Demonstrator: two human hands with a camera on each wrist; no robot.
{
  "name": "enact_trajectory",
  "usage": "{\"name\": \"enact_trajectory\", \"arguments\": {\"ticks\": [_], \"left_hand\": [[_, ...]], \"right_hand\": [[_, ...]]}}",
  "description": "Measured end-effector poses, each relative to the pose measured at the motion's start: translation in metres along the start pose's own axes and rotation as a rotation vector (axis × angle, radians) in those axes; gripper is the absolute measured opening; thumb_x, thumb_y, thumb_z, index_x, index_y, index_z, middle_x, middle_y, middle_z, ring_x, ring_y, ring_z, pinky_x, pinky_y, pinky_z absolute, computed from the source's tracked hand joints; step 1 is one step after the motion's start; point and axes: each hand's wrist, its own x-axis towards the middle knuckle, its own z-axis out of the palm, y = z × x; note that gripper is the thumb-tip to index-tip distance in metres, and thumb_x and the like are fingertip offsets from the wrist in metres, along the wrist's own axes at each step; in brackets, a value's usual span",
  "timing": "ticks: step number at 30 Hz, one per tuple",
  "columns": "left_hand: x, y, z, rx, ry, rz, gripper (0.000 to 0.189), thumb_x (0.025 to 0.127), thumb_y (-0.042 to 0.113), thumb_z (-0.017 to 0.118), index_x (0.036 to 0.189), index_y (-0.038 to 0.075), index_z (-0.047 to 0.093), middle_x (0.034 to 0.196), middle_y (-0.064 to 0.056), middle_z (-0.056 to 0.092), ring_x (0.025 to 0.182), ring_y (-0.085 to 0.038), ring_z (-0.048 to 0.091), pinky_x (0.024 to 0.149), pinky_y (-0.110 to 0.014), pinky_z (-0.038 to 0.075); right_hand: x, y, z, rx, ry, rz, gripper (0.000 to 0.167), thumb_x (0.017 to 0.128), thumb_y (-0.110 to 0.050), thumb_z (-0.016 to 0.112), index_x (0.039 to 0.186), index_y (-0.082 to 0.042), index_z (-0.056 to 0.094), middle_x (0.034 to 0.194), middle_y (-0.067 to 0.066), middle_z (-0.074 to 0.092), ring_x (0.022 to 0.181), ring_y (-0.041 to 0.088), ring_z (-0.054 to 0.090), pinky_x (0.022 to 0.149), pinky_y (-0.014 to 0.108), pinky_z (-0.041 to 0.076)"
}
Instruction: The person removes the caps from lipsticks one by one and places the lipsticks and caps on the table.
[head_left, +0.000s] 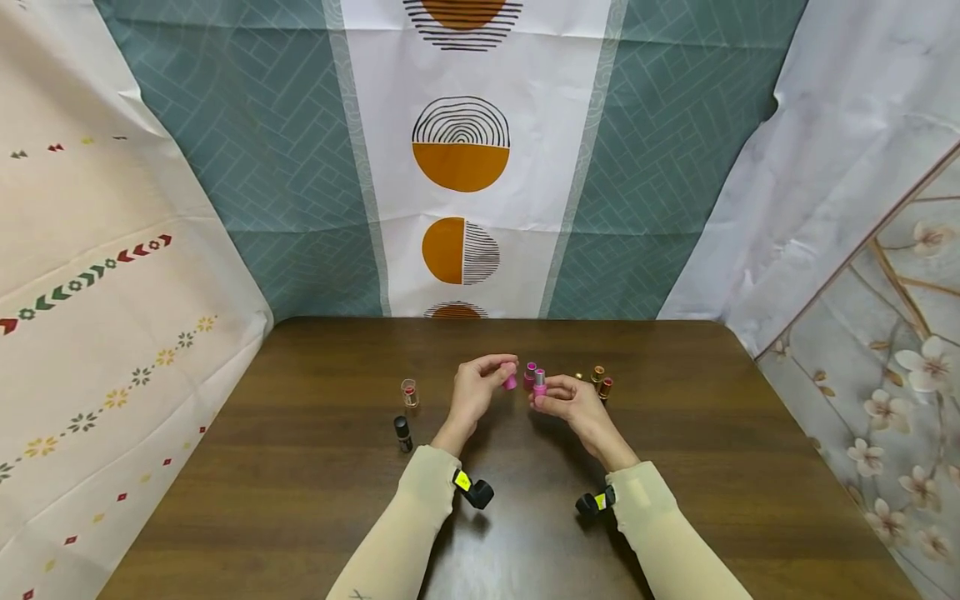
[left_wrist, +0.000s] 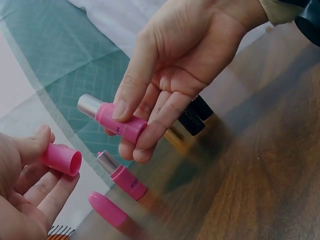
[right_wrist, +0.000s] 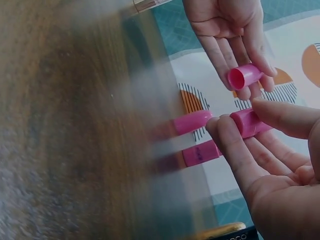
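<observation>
My left hand [head_left: 472, 392] pinches a pink lipstick cap [left_wrist: 64, 159], its open end facing the other hand. In my right hand [head_left: 577, 408], thumb and fingers grip an uncapped pink lipstick [left_wrist: 122, 122], whose silver collar sticks out in the left wrist view. The two held pieces are apart. On the table close by stands a second uncapped pink lipstick [left_wrist: 129, 184] with a silver collar and a pink tip. Beside it is another pink cap [left_wrist: 107, 210], standing upright with its rounded end up.
Black-and-gold lipsticks [head_left: 597, 375] stand past my right hand. To the left are a lipstick with a clear cap [head_left: 409, 393] and a black-capped tube [head_left: 403, 433]. The brown wooden table [head_left: 337, 500] ends at a hanging patterned cloth [head_left: 465, 250].
</observation>
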Motion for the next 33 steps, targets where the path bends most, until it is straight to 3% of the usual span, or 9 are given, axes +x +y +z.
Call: {"name": "enact_trajectory", "arguments": {"ticks": [4,9,15,21,28,33], "left_hand": [[0.000,-0.003,0.001,0.035,0.007,0.005,0.023,0.097,0.019,0.075,0.115,0.005,0.079,0.109,-0.020,0.076,0.086,-0.024,0.073,0.093,-0.054,0.055],[0.000,-0.005,0.001,0.051,0.018,0.019,0.021,0.096,0.018,0.076,0.113,0.006,0.080,0.105,-0.021,0.077,0.085,-0.026,0.075,0.086,-0.041,0.058],[0.004,-0.009,0.000,0.125,0.010,0.061,0.018,0.096,0.015,0.077,0.111,0.007,0.081,0.100,-0.013,0.079,0.085,-0.023,0.075,0.075,-0.025,0.052],[0.003,-0.020,0.003,0.237,0.017,0.079,0.016,0.095,0.017,0.078,0.109,0.011,0.082,0.088,-0.004,0.079,0.080,-0.018,0.074,0.072,-0.028,0.050],[-0.002,-0.029,0.006,0.263,0.011,0.093,0.013,0.094,0.018,0.078,0.104,0.011,0.083,0.087,-0.001,0.078,0.077,-0.014,0.073,0.068,-0.025,0.052],[-0.001,-0.030,0.006,0.265,-0.001,0.114,0.012,0.094,0.015,0.078,0.103,0.009,0.083,0.089,-0.003,0.078,0.075,-0.009,0.069,0.068,-0.021,0.055]], "right_hand": [[0.001,0.001,-0.002,-0.049,0.022,-0.017,0.034,0.095,0.003,0.071,0.125,0.016,0.060,0.114,0.031,0.072,0.097,0.019,0.076,0.087,0.025,0.058],[0.004,0.000,-0.001,-0.118,0.045,-0.032,0.033,0.095,0.001,0.073,0.123,0.014,0.061,0.113,0.030,0.073,0.101,0.026,0.076,0.088,0.023,0.055],[0.009,0.001,0.002,-0.234,0.087,-0.039,0.030,0.093,-0.001,0.076,0.120,0.009,0.065,0.110,0.025,0.075,0.101,0.027,0.074,0.086,0.025,0.054],[0.007,-0.006,0.004,-0.324,0.083,-0.038,0.026,0.093,0.003,0.074,0.115,0.011,0.063,0.109,0.027,0.074,0.104,0.035,0.073,0.083,0.025,0.053],[0.010,0.009,0.002,-0.360,0.111,-0.018,0.023,0.091,0.003,0.077,0.110,0.004,0.065,0.104,0.019,0.077,0.098,0.028,0.074,0.083,0.027,0.055],[0.012,0.010,0.004,-0.431,0.158,-0.031,0.024,0.087,0.004,0.080,0.106,0.002,0.067,0.097,0.014,0.077,0.091,0.028,0.076,0.084,0.036,0.059]]}}
